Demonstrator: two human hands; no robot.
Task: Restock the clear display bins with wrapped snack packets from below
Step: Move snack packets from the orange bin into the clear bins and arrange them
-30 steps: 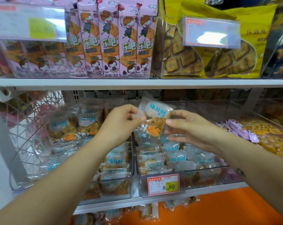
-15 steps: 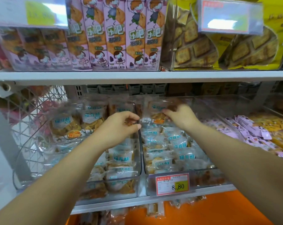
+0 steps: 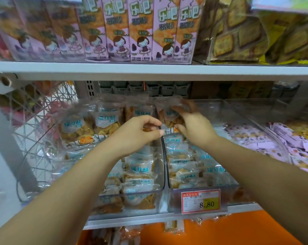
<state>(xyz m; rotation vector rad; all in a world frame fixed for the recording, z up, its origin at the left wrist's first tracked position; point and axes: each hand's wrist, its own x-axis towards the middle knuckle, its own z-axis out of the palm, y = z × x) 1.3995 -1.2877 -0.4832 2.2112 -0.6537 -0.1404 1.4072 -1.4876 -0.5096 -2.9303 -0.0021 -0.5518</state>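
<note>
Now | clear bins (image 3: 211, 110) packet-filled | right hand (image 3: 195, 126) grips rear packet (image 3: 169, 114) — left hand (image 3: 137, 133) curled, hold unclear

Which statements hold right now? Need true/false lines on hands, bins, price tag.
1. The price tag reads 8.80. True.
2. The price tag sits on the left bin. False: it is on the front of the right bin.
3. The right hand holds an upright packet at the back of the right bin. True.
4. The left hand rests on the upper shelf. False: it hovers over the left bin's right edge.
5. The upper shelf is bare. False: pink boxes and yellow bags stand on it.
</note>
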